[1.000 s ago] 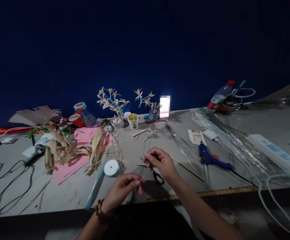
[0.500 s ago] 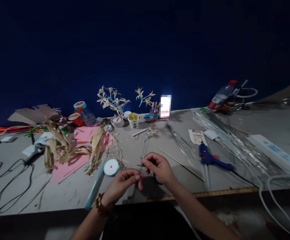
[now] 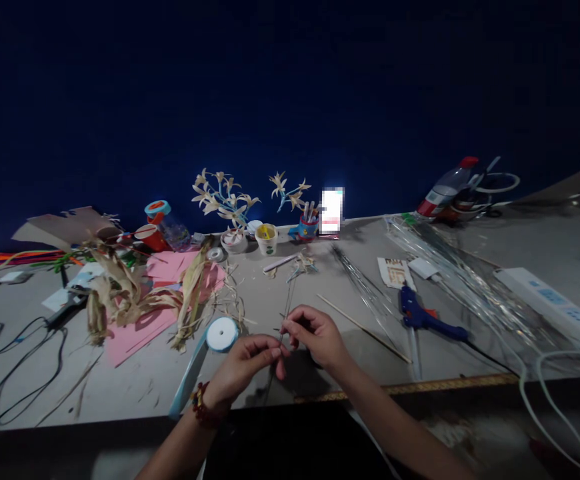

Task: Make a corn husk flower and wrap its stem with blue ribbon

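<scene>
While the bare left hand (image 3: 254,362) and the bare right hand (image 3: 317,333) each pinch thin dark wire strands (image 3: 289,303) between thumb and fingers, close together above the grey tabletop (image 3: 135,393) near its front edge, a white spool of pale blue ribbon (image 3: 221,333) lies just beside the left hand. A slender tan stick (image 3: 360,325) slants between the right hand and a loose bundle of silvery wires (image 3: 355,271). Beyond lies a dark blue glue gun (image 3: 413,310); tan dried husks (image 3: 193,300) partly cover pink paper sheets (image 3: 143,332).

Single head-worn cam, near the table (image 3: 135,393), above its near edge; faces forward and down across it, taking in the dark blue backdrop (image 3: 290,87) behind it.
</scene>
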### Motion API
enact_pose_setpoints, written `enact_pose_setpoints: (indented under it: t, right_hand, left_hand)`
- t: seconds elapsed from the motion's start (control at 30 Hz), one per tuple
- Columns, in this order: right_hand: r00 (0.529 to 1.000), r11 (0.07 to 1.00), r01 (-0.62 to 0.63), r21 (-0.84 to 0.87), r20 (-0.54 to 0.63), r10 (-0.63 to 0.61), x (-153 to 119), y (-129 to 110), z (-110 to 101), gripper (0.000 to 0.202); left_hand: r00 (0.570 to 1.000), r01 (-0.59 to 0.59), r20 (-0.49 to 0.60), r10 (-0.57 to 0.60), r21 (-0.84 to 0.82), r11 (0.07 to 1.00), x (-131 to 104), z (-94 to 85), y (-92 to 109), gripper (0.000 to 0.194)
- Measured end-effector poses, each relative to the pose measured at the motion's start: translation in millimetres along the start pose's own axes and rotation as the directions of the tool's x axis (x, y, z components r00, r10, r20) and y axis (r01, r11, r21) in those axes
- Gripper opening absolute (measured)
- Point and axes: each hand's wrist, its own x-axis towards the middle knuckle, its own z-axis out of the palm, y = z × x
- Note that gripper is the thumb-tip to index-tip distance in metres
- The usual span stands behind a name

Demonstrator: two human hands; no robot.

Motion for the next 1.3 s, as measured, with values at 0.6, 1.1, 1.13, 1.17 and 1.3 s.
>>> enact_pose_setpoints:
  t: [0.6, 1.1, 1.13, 1.17, 1.3]
  right_hand:
    - [0.984, 0.933, -0.169, 0.318, -0.003, 0.180, 2.4, -12.7, -6.5, 0.033]
    - [0.981, 0.969, -0.077, 0.235, -0.154, 0.115, 4.5, 11.4, 3.5, 0.035]
    - [0.980, 0.969, -0.072, 0.236, -0.166, 0.114, 4.5, 12.4, 4.5, 0.035]
    - [0.977, 0.970, -0.068, 0.235, -0.180, 0.112, 4.5, 13.2, 5.7, 0.035]
    - [0.969, 0.972, -0.056, 0.230, -0.222, 0.108, 4.5, 14.2, 9.6, 0.034]
  left_hand:
    - [0.964, 0.161, 0.212, -0.159, 0.005, 0.987, -11.4, -15.9, -0.8, 0.031]
    - [0.967, -0.101, -0.162, 0.198, 0.467, 0.878, 17.9, 7.0, 4.8, 0.031]
    - [0.960, -0.107, -0.169, 0.221, 0.511, 0.853, 17.0, 7.3, 4.0, 0.029]
    - [0.953, -0.113, -0.175, 0.248, 0.553, 0.826, 16.3, 7.6, 3.3, 0.026]
    - [0.946, -0.099, -0.187, 0.265, 0.612, 0.785, 15.3, 9.6, 3.9, 0.021]
